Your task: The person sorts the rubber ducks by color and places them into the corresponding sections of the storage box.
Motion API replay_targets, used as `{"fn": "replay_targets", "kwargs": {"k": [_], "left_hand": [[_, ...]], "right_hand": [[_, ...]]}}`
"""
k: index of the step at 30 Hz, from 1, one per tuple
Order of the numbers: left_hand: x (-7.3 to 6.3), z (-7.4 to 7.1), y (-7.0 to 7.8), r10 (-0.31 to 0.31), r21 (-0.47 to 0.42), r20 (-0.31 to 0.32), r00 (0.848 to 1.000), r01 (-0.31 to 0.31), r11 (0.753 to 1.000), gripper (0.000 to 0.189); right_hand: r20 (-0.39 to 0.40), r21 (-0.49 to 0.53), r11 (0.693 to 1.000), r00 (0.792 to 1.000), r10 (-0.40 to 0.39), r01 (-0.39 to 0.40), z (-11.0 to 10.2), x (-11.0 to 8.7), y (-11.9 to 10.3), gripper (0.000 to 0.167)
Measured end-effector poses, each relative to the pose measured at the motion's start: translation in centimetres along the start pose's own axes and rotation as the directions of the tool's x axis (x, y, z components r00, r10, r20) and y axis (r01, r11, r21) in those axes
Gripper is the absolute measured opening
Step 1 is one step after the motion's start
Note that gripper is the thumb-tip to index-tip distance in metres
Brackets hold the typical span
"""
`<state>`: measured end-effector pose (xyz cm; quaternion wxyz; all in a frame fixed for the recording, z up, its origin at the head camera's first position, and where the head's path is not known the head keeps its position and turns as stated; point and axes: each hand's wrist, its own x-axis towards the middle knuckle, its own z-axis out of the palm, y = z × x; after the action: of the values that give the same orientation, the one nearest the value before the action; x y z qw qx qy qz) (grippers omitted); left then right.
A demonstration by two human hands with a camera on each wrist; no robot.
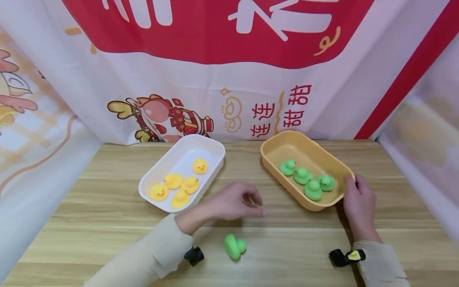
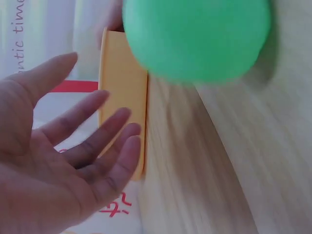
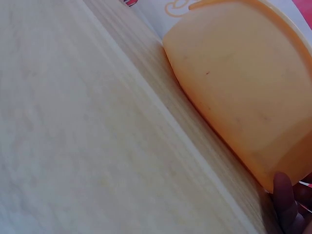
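Observation:
My left hand [image 1: 238, 201] hovers over the table between two plastic bins, its fingers loosely bent and holding nothing. Below it, a green toy duck [image 1: 234, 246] lies tipped on its side on the table; in the left wrist view this green duck [image 2: 197, 39] looms large at the top, apart from the left hand [image 2: 73, 156]. My right hand [image 1: 360, 203] grips the near right corner of the orange bin [image 1: 287, 145]. Several green ducks [image 1: 313, 190] sit inside that bin. In the right wrist view, fingers [image 3: 283, 195] press the bin's lower corner.
A white bin [image 1: 147, 175] with several yellow ducks [image 1: 190, 185] stands at the left, beside my left forearm. Behind both bins hangs a printed cloth [image 1: 215, 75], and more cloth hangs along both sides. The wooden table [image 1: 287, 255] extends in front.

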<state>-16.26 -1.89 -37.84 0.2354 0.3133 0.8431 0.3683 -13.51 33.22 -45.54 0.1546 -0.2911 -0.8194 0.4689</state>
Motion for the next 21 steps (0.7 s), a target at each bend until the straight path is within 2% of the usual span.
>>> {"fn": "replay_targets", "kwargs": {"k": [4, 7, 9, 10, 13, 21], "left_hand": [[-2.0, -0.3, -0.5, -0.038, 0.024, 0.093, 0.995, 0.036, 0.999, 0.031], [-3.0, -0.2, -0.9, -0.067, 0.039, 0.148, 0.987, 0.062, 0.997, 0.037], [-3.5, -0.1, -1.1, -0.084, 0.059, 0.15, 0.985, 0.076, 0.995, 0.039], [-3.5, 0.0, -1.5, -0.077, 0.08, 0.152, 0.985, 0.065, 0.995, 0.039], [-3.8, 0.1, -1.6, -0.097, 0.113, 0.156, 0.983, 0.08, 0.99, 0.034], [-4.3, 0.2, -0.3, -0.179, 0.094, 0.163, 0.97, 0.165, 0.982, 0.024]], "right_hand": [[0.018, 0.007, 1.0, 1.0, 0.004, -0.004, 0.0, 0.2, 0.1, 0.056], [0.028, 0.014, 1.0, 1.0, 0.011, -0.011, -0.1, 0.4, 0.1, 0.058], [0.036, 0.018, 1.0, 0.999, 0.013, -0.014, -0.1, 0.4, 0.0, 0.059], [0.037, 0.02, 1.0, 0.999, 0.015, -0.015, -0.1, 0.4, 0.0, 0.059], [0.043, 0.023, 1.0, 0.999, 0.017, -0.018, -0.1, 0.2, 0.0, 0.059], [0.049, 0.035, 0.999, 0.998, 0.025, -0.026, -0.1, 0.3, 0.1, 0.059]]}}
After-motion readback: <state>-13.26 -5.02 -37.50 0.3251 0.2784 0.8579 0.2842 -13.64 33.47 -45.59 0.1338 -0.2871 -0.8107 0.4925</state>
